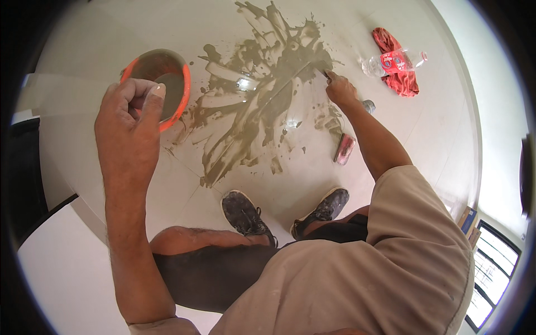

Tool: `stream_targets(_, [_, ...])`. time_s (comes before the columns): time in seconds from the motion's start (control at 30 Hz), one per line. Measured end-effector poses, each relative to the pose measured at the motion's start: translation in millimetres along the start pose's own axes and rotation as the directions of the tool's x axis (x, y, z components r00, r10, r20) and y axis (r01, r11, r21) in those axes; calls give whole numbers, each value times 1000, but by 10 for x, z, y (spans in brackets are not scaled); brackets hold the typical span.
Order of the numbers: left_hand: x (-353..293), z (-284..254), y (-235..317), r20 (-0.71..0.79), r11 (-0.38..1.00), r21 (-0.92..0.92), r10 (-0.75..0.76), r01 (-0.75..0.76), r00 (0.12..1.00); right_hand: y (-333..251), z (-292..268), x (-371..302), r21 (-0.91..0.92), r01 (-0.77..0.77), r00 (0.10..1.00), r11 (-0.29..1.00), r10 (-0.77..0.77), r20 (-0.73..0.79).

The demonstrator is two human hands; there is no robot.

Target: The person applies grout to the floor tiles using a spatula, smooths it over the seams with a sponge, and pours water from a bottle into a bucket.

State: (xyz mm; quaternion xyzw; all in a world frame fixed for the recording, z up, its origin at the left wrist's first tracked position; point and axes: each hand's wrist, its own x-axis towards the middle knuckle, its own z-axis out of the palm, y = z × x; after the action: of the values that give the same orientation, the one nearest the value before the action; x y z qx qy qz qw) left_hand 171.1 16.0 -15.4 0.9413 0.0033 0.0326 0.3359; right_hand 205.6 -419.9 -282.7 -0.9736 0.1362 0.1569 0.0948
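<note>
Grey-green wet grout (268,95) lies smeared in streaks over the pale tiled floor. My right hand (339,90), arm stretched forward, is closed on a small dark spreading tool (325,73) at the right edge of the smear. Most of that tool is hidden by the hand. My left hand (131,111) is raised in front of an orange-rimmed bucket (185,92). Its fingers are curled, with the thumb against them, and nothing shows in them. Grey wet mix partly fills the bucket, and the hand covers part of its near side.
Right of the smear, a clear plastic bottle (416,60) with a red label lies across a red cloth (405,86). A pinkish block (345,149) and a small grey object (368,106) lie by my right forearm. My dark shoes (243,212) stand just short of the smear.
</note>
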Motion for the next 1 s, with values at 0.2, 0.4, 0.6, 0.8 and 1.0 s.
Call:
stream_targets(0.2, [-12,24,47,25,1000,-14,-20,20,999,-97,171,31,117,-15,998,993,23,-65])
stream_targets(0.4, [-34,-7,80,-31,998,-61,-1,-1,1000,-121,629,-460,117,-25,993,993,39,-115])
stream_targets(0.6, [-8,19,92,16,999,-42,-11,12,1000,-534,645,-1180,52,-40,979,998,28,200])
stream_targets(0.8, [52,120,160,42,995,-79,66,-62,997,-232,808,-441,145,183,970,972,-154,-188])
stream_targets(1.0, [53,178,63,56,995,-85,50,-45,997,-1578,1384,-1895,520,116,953,846,-243,182])
